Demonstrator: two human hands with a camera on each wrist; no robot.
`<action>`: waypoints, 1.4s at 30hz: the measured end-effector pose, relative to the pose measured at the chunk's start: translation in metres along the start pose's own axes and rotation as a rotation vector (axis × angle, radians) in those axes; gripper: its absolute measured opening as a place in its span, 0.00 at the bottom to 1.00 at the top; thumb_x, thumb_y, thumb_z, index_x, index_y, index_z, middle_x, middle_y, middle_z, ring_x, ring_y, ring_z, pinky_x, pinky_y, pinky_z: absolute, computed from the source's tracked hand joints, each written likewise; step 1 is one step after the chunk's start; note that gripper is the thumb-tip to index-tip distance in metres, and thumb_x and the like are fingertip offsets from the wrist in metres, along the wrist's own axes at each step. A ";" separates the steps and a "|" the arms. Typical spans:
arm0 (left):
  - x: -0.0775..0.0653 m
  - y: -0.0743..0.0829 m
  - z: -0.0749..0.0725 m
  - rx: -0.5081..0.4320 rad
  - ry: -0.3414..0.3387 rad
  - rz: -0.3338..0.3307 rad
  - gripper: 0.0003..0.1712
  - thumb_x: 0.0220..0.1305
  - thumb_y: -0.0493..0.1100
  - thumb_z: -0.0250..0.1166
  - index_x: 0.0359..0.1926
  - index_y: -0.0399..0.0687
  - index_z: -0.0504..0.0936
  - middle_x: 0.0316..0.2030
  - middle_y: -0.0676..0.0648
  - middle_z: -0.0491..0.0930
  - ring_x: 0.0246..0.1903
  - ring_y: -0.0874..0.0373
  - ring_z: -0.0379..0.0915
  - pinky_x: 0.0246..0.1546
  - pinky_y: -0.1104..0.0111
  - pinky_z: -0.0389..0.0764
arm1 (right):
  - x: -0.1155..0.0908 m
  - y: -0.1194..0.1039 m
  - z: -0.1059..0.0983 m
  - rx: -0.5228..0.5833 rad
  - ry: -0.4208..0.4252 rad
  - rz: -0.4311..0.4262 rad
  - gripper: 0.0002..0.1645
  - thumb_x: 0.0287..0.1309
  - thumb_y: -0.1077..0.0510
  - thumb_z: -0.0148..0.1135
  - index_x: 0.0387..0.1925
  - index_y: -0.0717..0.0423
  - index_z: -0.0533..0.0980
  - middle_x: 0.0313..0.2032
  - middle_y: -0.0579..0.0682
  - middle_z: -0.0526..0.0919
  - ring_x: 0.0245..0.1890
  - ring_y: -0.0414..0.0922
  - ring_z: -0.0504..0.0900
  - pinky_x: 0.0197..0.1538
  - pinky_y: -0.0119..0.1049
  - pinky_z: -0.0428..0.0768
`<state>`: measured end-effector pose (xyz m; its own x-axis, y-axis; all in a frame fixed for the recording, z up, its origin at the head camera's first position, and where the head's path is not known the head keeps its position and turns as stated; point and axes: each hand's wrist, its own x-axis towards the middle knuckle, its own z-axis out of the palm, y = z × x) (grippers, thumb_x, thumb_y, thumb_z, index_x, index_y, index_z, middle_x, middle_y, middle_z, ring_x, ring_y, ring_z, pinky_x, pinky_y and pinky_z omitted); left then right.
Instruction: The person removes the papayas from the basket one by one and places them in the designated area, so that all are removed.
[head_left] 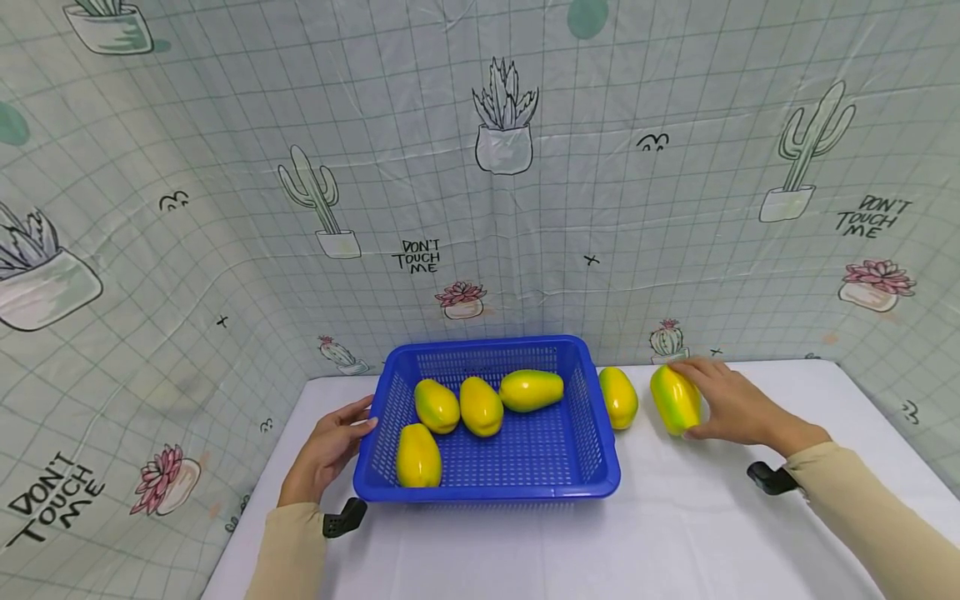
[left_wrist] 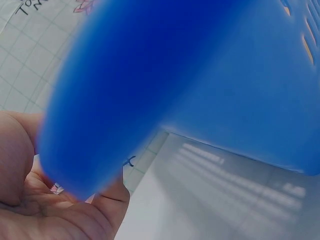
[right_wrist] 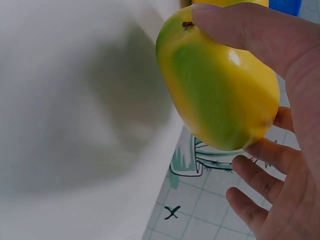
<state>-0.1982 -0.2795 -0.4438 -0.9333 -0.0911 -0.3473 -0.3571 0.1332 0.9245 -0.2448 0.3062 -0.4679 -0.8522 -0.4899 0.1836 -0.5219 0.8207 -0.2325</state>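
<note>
My right hand (head_left: 727,404), half open, pinches yellow-green mango (head_left: 673,402) right of blue basket (head_left: 517,454), past second mango (head_left: 618,400). My left hand (head_left: 330,446), loosely bent, touches basket's left side. Four mangoes (head_left: 481,407) inside.

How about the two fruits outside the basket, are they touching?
Apart: the head view shows white table between the held fruit and the other fruit.
</note>
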 end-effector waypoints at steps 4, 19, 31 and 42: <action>0.000 0.000 0.000 -0.001 0.003 -0.002 0.33 0.78 0.33 0.60 0.80 0.39 0.64 0.73 0.30 0.64 0.44 0.59 0.79 0.46 0.76 0.83 | 0.001 0.002 0.004 0.003 -0.013 0.010 0.62 0.38 0.51 0.90 0.72 0.67 0.67 0.65 0.71 0.73 0.62 0.73 0.72 0.62 0.74 0.71; -0.002 0.001 0.001 -0.007 -0.002 0.001 0.34 0.78 0.33 0.59 0.80 0.38 0.63 0.72 0.30 0.64 0.43 0.59 0.79 0.45 0.77 0.83 | 0.008 0.007 0.012 0.011 -0.060 0.013 0.63 0.40 0.46 0.89 0.72 0.68 0.66 0.66 0.71 0.72 0.62 0.73 0.72 0.63 0.74 0.71; -0.002 0.002 0.000 -0.009 0.001 0.000 0.33 0.78 0.33 0.59 0.80 0.38 0.63 0.70 0.31 0.65 0.42 0.59 0.79 0.44 0.77 0.82 | 0.011 0.007 0.015 0.031 -0.080 0.012 0.62 0.44 0.46 0.87 0.73 0.67 0.65 0.68 0.71 0.71 0.64 0.74 0.70 0.64 0.75 0.70; -0.002 0.003 0.001 -0.022 -0.004 0.007 0.34 0.78 0.34 0.60 0.80 0.38 0.62 0.70 0.31 0.65 0.42 0.59 0.79 0.44 0.76 0.82 | 0.015 0.004 0.013 0.045 -0.101 0.010 0.61 0.45 0.45 0.86 0.74 0.67 0.65 0.69 0.72 0.69 0.66 0.74 0.68 0.65 0.76 0.68</action>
<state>-0.1977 -0.2782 -0.4403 -0.9359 -0.0862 -0.3415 -0.3497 0.1122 0.9301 -0.2598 0.2980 -0.4786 -0.8557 -0.5105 0.0848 -0.5124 0.8130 -0.2765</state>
